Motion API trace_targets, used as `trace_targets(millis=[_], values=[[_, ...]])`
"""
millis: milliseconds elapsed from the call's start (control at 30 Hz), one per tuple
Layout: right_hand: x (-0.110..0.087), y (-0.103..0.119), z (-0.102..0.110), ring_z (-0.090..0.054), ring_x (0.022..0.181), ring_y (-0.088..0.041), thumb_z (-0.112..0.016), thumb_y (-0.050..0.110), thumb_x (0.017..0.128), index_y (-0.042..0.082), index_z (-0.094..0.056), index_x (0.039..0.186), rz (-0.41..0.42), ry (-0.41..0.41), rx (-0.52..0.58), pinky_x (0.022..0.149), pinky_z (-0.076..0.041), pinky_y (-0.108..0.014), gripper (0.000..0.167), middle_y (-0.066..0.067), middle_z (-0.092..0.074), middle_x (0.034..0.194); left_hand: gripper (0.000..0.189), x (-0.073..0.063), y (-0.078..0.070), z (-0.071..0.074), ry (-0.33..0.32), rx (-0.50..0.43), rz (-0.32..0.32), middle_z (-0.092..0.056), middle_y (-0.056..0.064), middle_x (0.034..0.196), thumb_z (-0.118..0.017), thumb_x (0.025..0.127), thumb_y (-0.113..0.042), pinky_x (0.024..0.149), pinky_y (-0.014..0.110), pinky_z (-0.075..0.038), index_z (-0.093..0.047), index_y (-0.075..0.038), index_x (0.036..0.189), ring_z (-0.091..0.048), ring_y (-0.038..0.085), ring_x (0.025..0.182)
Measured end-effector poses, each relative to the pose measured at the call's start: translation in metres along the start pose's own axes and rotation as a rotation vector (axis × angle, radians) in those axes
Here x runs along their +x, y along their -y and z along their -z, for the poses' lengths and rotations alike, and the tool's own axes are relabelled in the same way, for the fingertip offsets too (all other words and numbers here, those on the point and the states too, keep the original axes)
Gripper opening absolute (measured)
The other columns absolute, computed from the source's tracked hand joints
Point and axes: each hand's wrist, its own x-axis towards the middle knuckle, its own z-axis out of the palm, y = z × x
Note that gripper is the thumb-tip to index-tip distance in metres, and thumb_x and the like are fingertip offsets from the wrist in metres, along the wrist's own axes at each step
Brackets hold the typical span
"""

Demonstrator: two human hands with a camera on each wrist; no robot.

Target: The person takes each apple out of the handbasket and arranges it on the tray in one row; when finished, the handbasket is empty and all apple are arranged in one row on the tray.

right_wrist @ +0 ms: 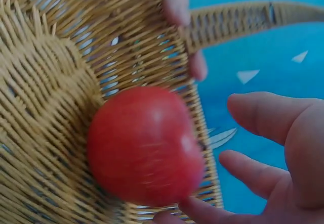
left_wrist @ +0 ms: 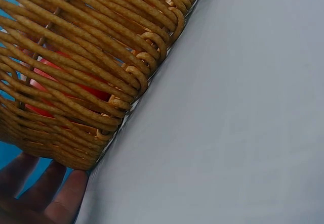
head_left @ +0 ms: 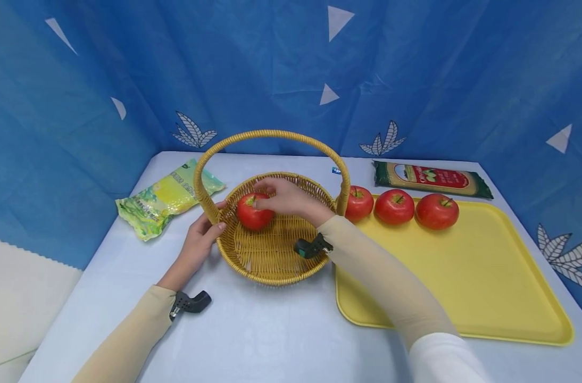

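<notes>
A round wicker basket [head_left: 276, 279] with a tall arched handle stands on the table, one red apple [head_left: 254, 211] inside it near the left wall. My left hand [head_left: 202, 236] grips the basket's left side at the handle's base, thumb at the rim; in the left wrist view its fingers [left_wrist: 68, 196] lie against the outer weave. Over the basket, my right hand [head_left: 291, 198] is just above the apple. The right wrist view shows its thumb and fingers spread, thumb apart from the apple [right_wrist: 144, 145], a lower fingertip close to it; whether they touch I cannot tell.
On the right lies a yellow tray [head_left: 482, 282], three red apples [head_left: 394, 206] along its back edge. A pasta packet [head_left: 432, 178] lies behind it. Left of the basket is a green-yellow bag [head_left: 168, 198]. Blue cloth [head_left: 281, 80] hangs behind the table.
</notes>
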Motion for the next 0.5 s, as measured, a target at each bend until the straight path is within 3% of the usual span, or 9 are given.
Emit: trace_targets(millis=[267, 500], values=[[0.012, -0.008, -0.004, -0.05, 0.136, -0.028, -0.072, 0.022, 0.092, 0.015, -0.061, 0.133, 0.003, 0.04, 0.128, 0.107, -0.052, -0.047, 0.043, -0.007, -0.058, 0.142, 0.05, -0.001, -0.001, 0.003, -0.007, 0.013, -0.015, -0.04, 0.007, 0.163, -0.052, 0.105, -0.014, 0.102, 0.007, -0.041, -0.044, -0.014, 0.154, -0.042, 0.028, 0.146], [0.015, -0.014, -0.011, -0.053, 0.133, -0.028, -0.075, 0.015, 0.09, 0.014, -0.06, 0.129, 0.055, 0.063, 0.078, 0.106, -0.052, -0.045, 0.042, -0.01, -0.058, 0.141, 0.049, 0.0, 0.0, 0.002, 0.002, -0.003, -0.016, -0.041, 0.007, 0.163, -0.052, 0.105, -0.014, 0.102, 0.008, -0.043, -0.044, -0.012, 0.153, -0.045, 0.009, 0.139]])
